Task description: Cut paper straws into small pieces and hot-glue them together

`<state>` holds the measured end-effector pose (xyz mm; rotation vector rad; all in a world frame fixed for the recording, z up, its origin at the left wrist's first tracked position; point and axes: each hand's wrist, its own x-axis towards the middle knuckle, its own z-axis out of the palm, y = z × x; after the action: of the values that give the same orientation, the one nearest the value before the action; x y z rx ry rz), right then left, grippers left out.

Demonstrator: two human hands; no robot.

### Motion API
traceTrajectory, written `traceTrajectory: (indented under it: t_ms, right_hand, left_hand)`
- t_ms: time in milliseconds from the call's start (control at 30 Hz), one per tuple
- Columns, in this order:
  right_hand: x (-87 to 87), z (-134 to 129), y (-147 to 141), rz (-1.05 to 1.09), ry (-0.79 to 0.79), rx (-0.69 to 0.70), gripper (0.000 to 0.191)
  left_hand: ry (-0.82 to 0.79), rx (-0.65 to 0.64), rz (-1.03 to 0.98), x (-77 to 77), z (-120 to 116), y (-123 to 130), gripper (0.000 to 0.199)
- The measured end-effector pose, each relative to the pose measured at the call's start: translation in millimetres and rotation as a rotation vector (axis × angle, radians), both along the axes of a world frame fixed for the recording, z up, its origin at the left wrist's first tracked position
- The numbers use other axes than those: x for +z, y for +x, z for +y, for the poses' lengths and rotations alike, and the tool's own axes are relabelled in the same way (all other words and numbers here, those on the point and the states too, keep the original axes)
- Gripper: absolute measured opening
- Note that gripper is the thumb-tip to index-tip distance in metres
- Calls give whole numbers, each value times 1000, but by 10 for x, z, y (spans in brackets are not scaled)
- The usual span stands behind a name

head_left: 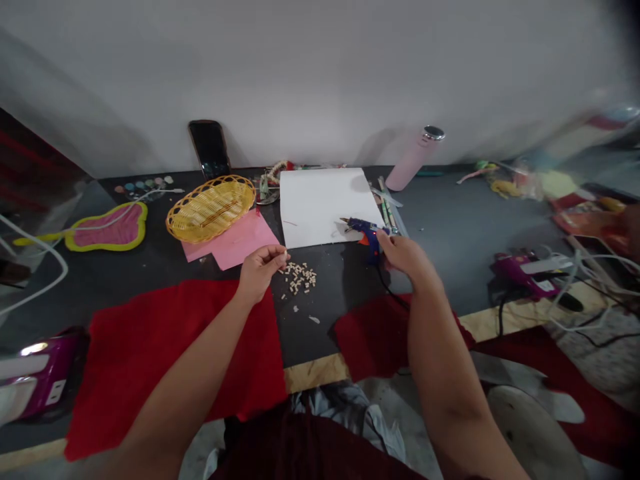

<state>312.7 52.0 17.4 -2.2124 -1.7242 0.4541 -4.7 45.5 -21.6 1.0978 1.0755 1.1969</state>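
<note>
In my right hand (400, 252) is a blue glue gun (369, 233), its nozzle pointing left over the lower right part of a white sheet of paper (325, 197). A black cord hangs from its handle. My left hand (263, 268) is closed, thumb and fingertips pinching a small pale piece (285, 253). Just to the right of that hand, a loose pile of similar small beige pieces (300, 277) lies on the dark table. A thin dark strand (290, 223) rests on the paper's left part.
A yellow woven basket (210, 210) sits over pink paper (245, 240). Red cloth (185, 347) covers the near left. A phone (210, 148) and a pink bottle (415, 158) stand by the wall. A purple device (530, 273) and cables lie right; a pink-and-yellow hand mirror shape (107, 228) lies left.
</note>
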Motion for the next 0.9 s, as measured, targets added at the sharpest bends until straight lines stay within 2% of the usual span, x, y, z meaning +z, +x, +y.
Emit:
traceTrajectory:
  t_ms: [67,100,200,300,367,467,533,800,900]
  right_hand:
    - [165,-89,-111,-70,47,-20,41]
    - [243,-128,-208,-54,84,20,35]
    - [380,-195,-601,100,155,274,18]
    - [304,-190,-963,144,83,556,8]
    - [165,-171,-1101,111,1,644,10]
    - [-33,-149,-1166,54,-46,658,11]
    - [-95,-150,-1168,22,-39,648,12]
    - [-77,-232,-1197,-144,-83,648,15]
    - [-107,-238,-1191,-71,-40,619,13]
  left_hand:
    - [2,-11,-7,13,-5,0,32]
    - [3,-16,-8,21,-8,-1,31]
    - [-5,-27,1,39,-15,-6,29]
    - [-21,-29,18,32,-18,-9,28]
    - [-30,-29,37,21,-22,-2,28]
    - [-5,-45,109,25,-41,25,26]
    - [34,-53,191,45,-62,49,22]
    - [126,-103,382,59,-105,81,17]
    - [157,-76,410,62,-127,97,16]
